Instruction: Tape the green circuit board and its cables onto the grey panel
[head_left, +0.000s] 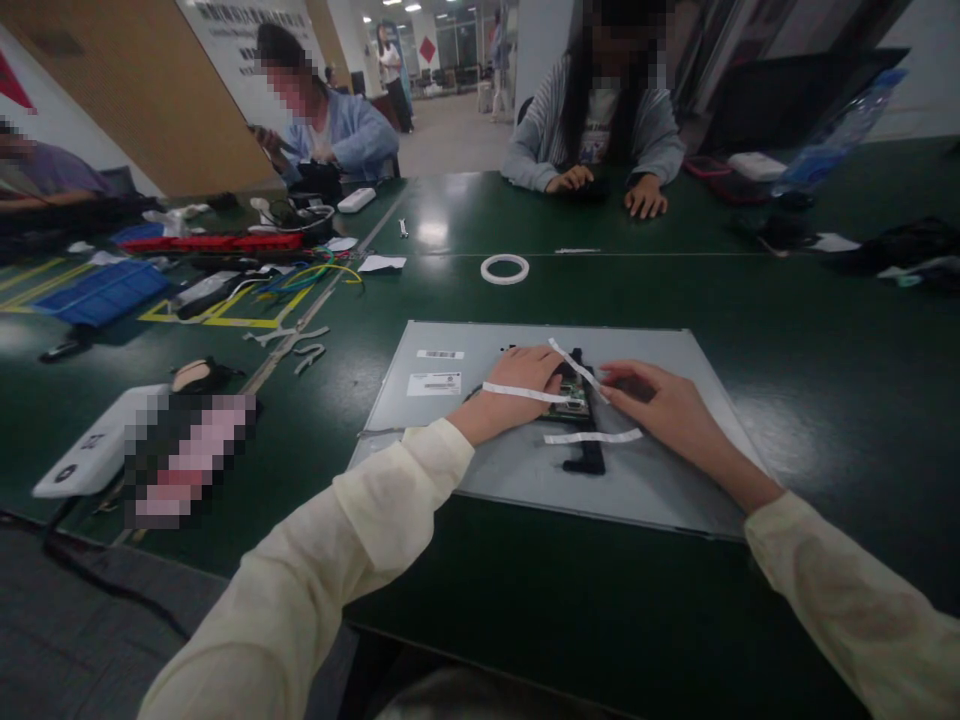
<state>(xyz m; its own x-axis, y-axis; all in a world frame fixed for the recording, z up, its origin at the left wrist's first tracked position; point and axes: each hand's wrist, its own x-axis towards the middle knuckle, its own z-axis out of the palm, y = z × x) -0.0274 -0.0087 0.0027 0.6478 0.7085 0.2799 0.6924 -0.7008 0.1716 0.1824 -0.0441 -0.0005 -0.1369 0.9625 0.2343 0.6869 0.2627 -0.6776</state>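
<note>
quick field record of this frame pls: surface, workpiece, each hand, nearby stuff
surface: dark green table
workpiece: flat grey metal panel, lying flat, with a small green circuit board and a black strip at its middle
tape: white tape strip stuck across the black strip
left hand: rests on the panel beside the board, a white strip across its back
right hand: fingertips pinch the end of another white strip
nearby: white tape ring beyond the panel
others: a seated person's hands rest on the far edge
</note>
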